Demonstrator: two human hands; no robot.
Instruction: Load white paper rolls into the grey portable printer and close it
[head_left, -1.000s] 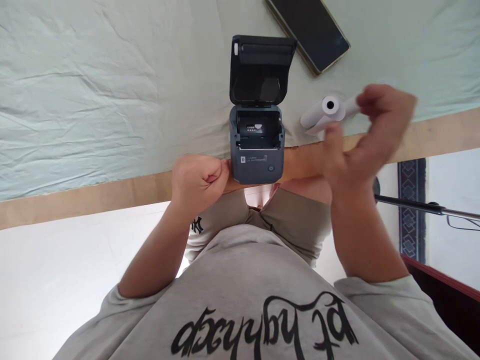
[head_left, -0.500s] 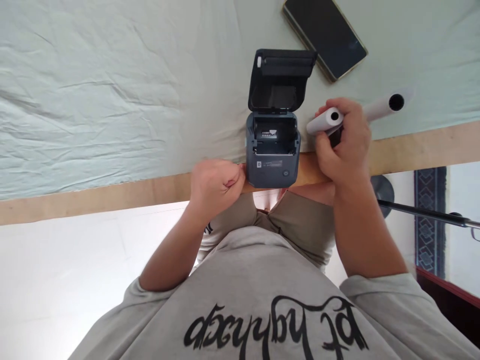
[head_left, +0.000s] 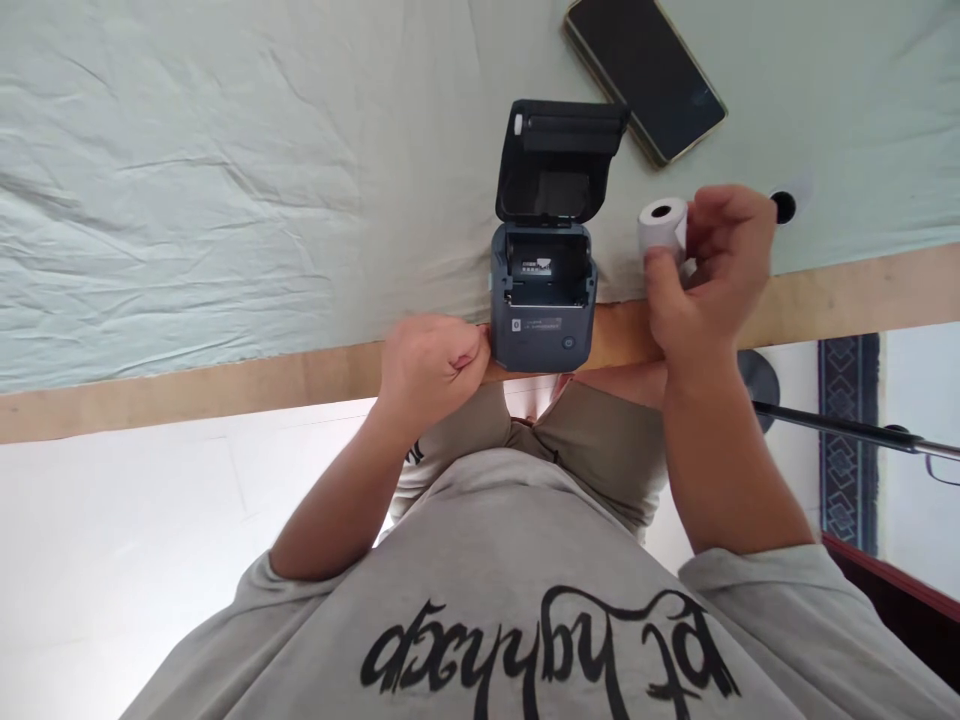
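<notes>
A dark blue-grey printer (head_left: 541, 345) is sitting at the near edge of the counter (head_left: 300, 150), its front end overlapping the wooden edge (head_left: 322, 378). Its black lid (head_left: 517, 190) is standing open toward 12 o'clock, and the bay is showing a small printed label (head_left: 535, 267). At 2 o'clock from the printer, the right hand (head_left: 712, 275) is holding a white paper roll (head_left: 661, 237), with the thumb pressing its near side, the fingers curling on its right and the hollow end facing up. At 8 o'clock, the left hand (head_left: 431, 370) is curling into a fist just beside the printer's near corner; I cannot tell whether anything is inside it. Another roll (head_left: 801, 198) is lying between 2 and 3 o'clock, showing its dark core, the right hand hiding much of it. A phone (head_left: 652, 85) is lying aslant at 1 o'clock, the lid's far corner overlapping its edge in this view. Beyond the counter, a black stand (head_left: 759, 390) is showing at 4 o'clock.
</notes>
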